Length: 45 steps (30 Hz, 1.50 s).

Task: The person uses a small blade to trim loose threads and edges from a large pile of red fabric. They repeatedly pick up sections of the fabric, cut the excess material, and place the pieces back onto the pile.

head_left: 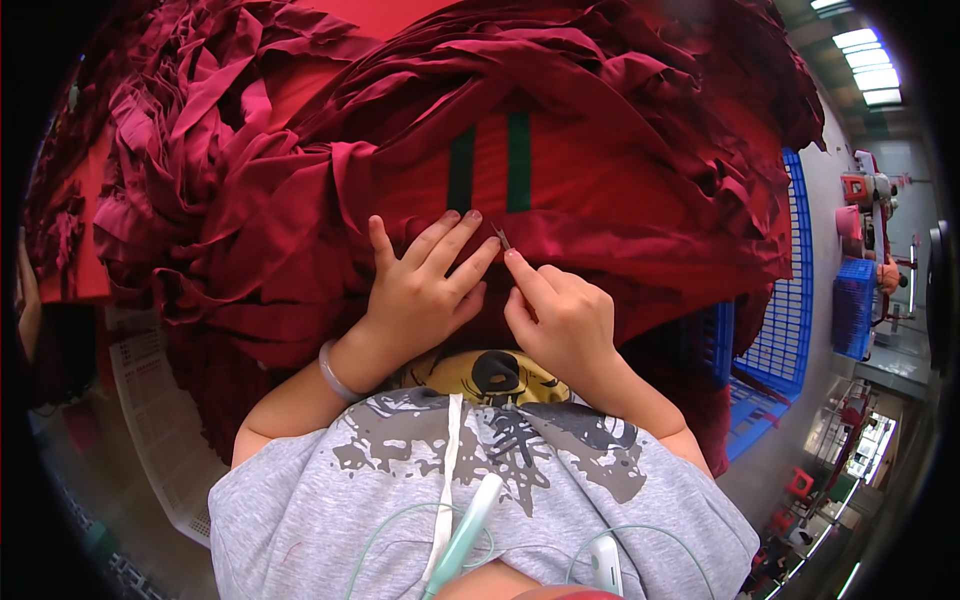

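a: what takes up the most room?

b: a heap of maroon cloth (230, 200), piled in folds over a bright red surface (605, 165).

a: and next, any writing?

b: the grey shirt (300, 510) carries a dark print of rough brush-like strokes and blotches – too creased to make out as words. a blue crate (785, 310) stands off to the right.

a: where are the hands?

b: near each other but apart, in the middle. the left hand (425, 280) has its fingers spread, tips down on the cloth. the right hand (568, 315) is curled, forefinger pointing forward.

a: and the piece being worked?

b: a maroon strip (620, 238) runs crosswise under the left fingertips and just ahead of the right hand, stretching away to the right. two narrow dark green bands (518, 165) lie just beyond it.

a: smallest thing?

b: a pointed metal tool (501, 238), gripped in the right hand – its tip shows past the forefinger, beside the left fingertips; the rest is hidden.
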### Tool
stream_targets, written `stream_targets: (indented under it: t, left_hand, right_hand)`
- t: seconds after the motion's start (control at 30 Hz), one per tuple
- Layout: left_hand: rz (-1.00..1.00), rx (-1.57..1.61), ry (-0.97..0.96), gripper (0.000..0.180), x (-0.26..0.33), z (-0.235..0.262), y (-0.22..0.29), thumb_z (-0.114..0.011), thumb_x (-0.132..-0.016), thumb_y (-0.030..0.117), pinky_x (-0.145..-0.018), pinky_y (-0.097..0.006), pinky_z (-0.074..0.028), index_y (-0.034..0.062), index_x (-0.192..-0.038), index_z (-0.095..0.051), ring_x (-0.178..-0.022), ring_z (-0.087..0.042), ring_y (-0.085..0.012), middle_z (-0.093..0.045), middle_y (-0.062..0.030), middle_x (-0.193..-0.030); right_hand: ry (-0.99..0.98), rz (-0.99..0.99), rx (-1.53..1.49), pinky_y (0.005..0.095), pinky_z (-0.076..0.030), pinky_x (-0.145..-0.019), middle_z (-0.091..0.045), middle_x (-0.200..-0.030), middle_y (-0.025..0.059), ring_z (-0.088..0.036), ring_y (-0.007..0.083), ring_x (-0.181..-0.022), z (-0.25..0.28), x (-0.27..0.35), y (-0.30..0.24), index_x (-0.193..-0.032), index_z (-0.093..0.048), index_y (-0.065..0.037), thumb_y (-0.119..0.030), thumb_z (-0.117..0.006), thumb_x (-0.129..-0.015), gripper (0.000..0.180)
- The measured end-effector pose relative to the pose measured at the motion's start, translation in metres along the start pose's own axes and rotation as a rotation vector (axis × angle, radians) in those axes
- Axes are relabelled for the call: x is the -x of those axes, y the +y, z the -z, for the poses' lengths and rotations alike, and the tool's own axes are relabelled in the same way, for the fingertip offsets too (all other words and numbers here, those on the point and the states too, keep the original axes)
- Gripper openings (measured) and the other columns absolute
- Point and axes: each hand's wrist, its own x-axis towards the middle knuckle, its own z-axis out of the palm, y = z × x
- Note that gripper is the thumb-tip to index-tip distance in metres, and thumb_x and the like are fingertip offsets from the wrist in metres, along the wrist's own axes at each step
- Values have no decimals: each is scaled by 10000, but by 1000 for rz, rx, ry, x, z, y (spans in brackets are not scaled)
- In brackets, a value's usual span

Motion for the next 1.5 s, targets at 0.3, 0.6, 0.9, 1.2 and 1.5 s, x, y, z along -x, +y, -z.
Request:
stream_targets:
  t: [0.3,0.6,0.9,1.2,1.5]
  left_hand:
    - [3,3,-18,405,0,3,0,-640,-789,307,-1083,-650,83,226,-1185,-633,-1202,-514,-174,-550,-20,-1307]
    - [2,24,-45,432,0,5,0,-643,-787,305,-1083,-652,64,233,-1212,-620,-1219,-498,-173,-527,-19,-1335]
    - [61,170,-14,501,2,5,-2,-654,-775,222,-1084,-650,52,108,-1247,-534,-1243,-496,-188,-571,-38,-1295]
    - [191,252,85,419,-11,7,5,-685,-789,161,-1079,-655,-19,110,-1188,-567,-1067,-587,-177,-636,-10,-1138]
    - [188,234,119,101,-15,28,3,-717,-753,229,-1097,-621,-77,149,-779,-661,-814,-577,-157,-608,31,-758]
  right_hand:
    - [-2,-7,-47,319,-440,-448,-532,-619,46,-556,189,-501,1,4,2,-1086,-666,-23,-79,-651,-740,351]
    - [268,-183,-340,337,-508,-616,-616,-811,136,-625,261,-671,1,-12,9,-1234,-544,39,7,-603,-812,427]
    - [-35,-119,-198,323,-486,-608,-638,-809,95,-635,229,-680,-7,-58,16,-900,-627,0,-30,-627,-786,117]
    - [42,-138,-478,365,-450,-618,-564,-767,117,-576,275,-681,-20,-44,18,-885,-558,-20,-40,-590,-853,50]
    - [-64,-531,-1427,195,-309,-568,-465,-714,-57,-390,30,-640,28,-28,24,-888,-583,-26,-95,-595,-921,77]
